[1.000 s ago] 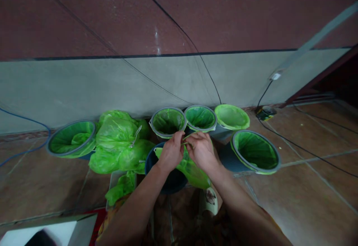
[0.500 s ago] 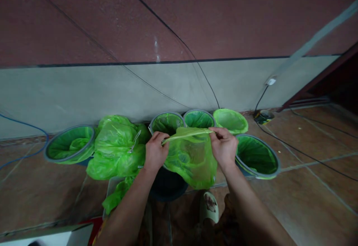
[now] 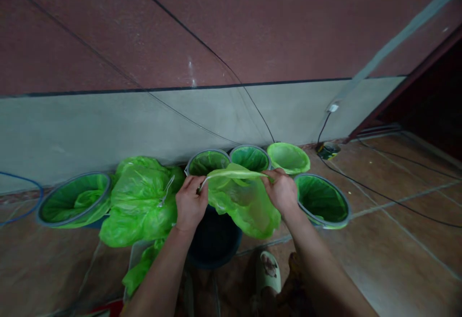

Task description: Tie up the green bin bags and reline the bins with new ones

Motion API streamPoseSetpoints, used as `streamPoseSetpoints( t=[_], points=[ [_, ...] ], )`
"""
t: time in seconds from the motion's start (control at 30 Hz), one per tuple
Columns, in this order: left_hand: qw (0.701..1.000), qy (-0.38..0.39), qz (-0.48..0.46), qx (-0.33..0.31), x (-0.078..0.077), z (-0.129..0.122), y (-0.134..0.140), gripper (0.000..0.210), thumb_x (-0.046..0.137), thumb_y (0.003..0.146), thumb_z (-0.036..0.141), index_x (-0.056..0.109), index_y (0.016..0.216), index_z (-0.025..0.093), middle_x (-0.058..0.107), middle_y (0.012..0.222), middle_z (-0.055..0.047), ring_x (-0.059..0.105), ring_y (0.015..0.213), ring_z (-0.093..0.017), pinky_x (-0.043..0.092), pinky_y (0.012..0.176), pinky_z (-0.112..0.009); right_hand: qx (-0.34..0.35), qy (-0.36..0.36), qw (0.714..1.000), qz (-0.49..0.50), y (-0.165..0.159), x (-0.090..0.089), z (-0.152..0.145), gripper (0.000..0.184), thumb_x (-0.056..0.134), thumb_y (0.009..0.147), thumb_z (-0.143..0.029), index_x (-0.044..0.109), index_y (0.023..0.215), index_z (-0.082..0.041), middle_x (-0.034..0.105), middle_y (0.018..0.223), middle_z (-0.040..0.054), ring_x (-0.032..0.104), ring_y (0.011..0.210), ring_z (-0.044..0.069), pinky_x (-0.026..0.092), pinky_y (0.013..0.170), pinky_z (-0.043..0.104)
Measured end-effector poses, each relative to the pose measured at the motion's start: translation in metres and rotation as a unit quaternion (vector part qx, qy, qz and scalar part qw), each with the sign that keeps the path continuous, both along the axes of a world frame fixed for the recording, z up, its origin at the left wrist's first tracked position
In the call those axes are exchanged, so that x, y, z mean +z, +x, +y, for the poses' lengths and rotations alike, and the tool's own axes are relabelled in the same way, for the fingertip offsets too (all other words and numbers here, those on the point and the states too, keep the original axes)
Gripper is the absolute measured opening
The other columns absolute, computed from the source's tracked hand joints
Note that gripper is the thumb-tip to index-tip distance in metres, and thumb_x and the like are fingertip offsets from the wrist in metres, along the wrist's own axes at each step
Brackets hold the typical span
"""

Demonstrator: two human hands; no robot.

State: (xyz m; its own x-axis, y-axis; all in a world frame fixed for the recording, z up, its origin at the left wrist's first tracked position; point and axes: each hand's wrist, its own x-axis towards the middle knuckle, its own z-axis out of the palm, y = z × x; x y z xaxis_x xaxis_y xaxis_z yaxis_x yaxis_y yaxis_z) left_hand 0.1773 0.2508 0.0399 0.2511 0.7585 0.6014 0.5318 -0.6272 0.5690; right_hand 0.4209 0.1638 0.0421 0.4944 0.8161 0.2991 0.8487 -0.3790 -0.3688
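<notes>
A thin green garbage bag [image 3: 249, 201] is stretched between my two hands by its upper edge. My left hand [image 3: 190, 201] is closed on one end of that edge, and my right hand [image 3: 282, 191] pinches the other end. The rest of the bag hangs loose and billows toward my right forearm. Below it and partly covered stands a dark bin [image 3: 215, 240] with no liner visible. Behind my hands, by the wall, are two lined bins, a left one [image 3: 208, 160] and a right one [image 3: 250, 156].
At left stand a lined bin [image 3: 74, 200] and a bulging, tied green bag [image 3: 140, 206]. To the right are another lined bin [image 3: 322, 199] and a bright green-covered bin [image 3: 288, 157]. A small can [image 3: 328, 150] and a black cable [image 3: 393, 202] lie farther right. A slipper [image 3: 268, 272] is below.
The view has shifted slightly, with the bins sliding left in the picture. The bag's edge is spread into a wider curve, and more of the dark bin shows.
</notes>
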Motion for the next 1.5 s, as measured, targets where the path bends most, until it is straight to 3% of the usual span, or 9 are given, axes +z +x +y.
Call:
streamPoseSetpoints(
  t=[0.27,0.53,0.67,0.77,0.9,1.13,1.27,1.4,1.5],
  points=[
    [0.983,-0.064,0.123,0.118,-0.007,0.012,-0.010,0.026,0.054,0.076,0.016,0.071,0.096,0.018,0.069,0.091,-0.006,0.064,0.077,-0.019,0.047,0.074,-0.028,-0.034,0.229,0.966,0.114,0.013,0.002,-0.003,0.034,0.052,0.086,-0.039,0.076,0.093,-0.017,0.075,0.091,0.0090,0.069,0.084,0.023,0.050,0.078,0.031],
    [0.950,-0.135,0.203,0.194,0.000,0.020,-0.024,0.025,0.052,0.079,0.025,0.073,0.092,0.021,0.070,0.081,-0.006,0.064,0.073,-0.021,0.042,0.065,-0.029,-0.107,0.244,0.950,0.165,0.029,0.002,-0.008,0.034,0.055,0.081,-0.037,0.075,0.094,-0.013,0.074,0.082,0.0117,0.068,0.076,0.024,0.050,0.074,0.033],
    [0.951,-0.121,0.168,0.231,0.002,0.024,-0.028,0.019,0.054,0.075,0.028,0.071,0.077,0.018,0.068,0.086,-0.007,0.061,0.070,-0.019,0.042,0.063,-0.028,-0.129,0.253,0.943,0.176,0.038,-0.001,-0.009,0.031,0.055,0.078,-0.034,0.074,0.091,-0.013,0.072,0.075,0.0091,0.065,0.070,0.021,0.049,0.070,0.032],
    [0.961,-0.159,0.104,0.200,-0.002,0.029,-0.029,0.012,0.057,0.070,0.025,0.065,0.066,0.017,0.064,0.074,-0.003,0.058,0.067,-0.017,0.042,0.062,-0.026,-0.140,0.274,0.933,0.186,0.040,-0.002,-0.008,0.031,0.055,0.076,-0.033,0.074,0.088,-0.012,0.071,0.073,0.0077,0.062,0.066,0.019,0.048,0.066,0.030],
    [0.949,-0.262,0.025,0.172,-0.010,0.034,-0.027,0.012,0.058,0.070,0.028,0.064,0.071,0.017,0.057,0.058,0.003,0.054,0.056,-0.015,0.040,0.055,-0.024,-0.143,0.338,0.900,0.236,0.043,-0.007,-0.005,0.030,0.056,0.072,-0.032,0.073,0.087,-0.013,0.072,0.080,0.0084,0.063,0.068,0.020,0.050,0.064,0.030],
    [0.973,-0.161,0.085,0.139,-0.008,0.028,-0.023,0.035,0.052,0.073,0.013,0.063,0.106,0.015,0.070,0.087,-0.006,0.066,0.080,-0.020,0.050,0.077,-0.030,-0.188,0.430,0.838,0.279,0.056,-0.013,0.002,0.032,0.058,0.068,-0.029,0.072,0.088,-0.011,0.071,0.078,0.0078,0.062,0.066,0.019,0.051,0.060,0.031],
    [0.970,-0.153,0.160,0.105,-0.005,0.028,-0.031,0.033,0.050,0.070,0.009,0.068,0.097,0.017,0.071,0.092,-0.008,0.067,0.086,-0.022,0.050,0.084,-0.033,-0.231,0.446,0.810,0.302,0.067,-0.008,-0.002,0.038,0.055,0.068,-0.029,0.071,0.095,-0.009,0.071,0.085,0.0132,0.061,0.063,0.020,0.047,0.050,0.029],
    [0.967,-0.233,0.061,0.089,-0.006,0.040,-0.045,0.026,0.054,0.067,0.012,0.072,0.085,0.020,0.072,0.086,-0.005,0.067,0.082,-0.021,0.052,0.081,-0.033,-0.258,0.409,0.831,0.277,0.078,-0.007,-0.008,0.045,0.051,0.070,-0.030,0.072,0.102,-0.006,0.071,0.080,0.0174,0.055,0.051,0.019,0.040,0.043,0.031],
    [0.922,-0.359,-0.121,0.083,-0.008,0.047,-0.050,0.024,0.059,0.062,0.017,0.072,0.083,0.017,0.070,0.077,-0.003,0.064,0.064,-0.017,0.054,0.064,-0.030,-0.254,0.382,0.854,0.248,0.081,-0.008,-0.010,0.045,0.050,0.070,-0.029,0.074,0.102,-0.008,0.071,0.074,0.0147,0.054,0.050,0.019,0.039,0.043,0.031]
  ],
)
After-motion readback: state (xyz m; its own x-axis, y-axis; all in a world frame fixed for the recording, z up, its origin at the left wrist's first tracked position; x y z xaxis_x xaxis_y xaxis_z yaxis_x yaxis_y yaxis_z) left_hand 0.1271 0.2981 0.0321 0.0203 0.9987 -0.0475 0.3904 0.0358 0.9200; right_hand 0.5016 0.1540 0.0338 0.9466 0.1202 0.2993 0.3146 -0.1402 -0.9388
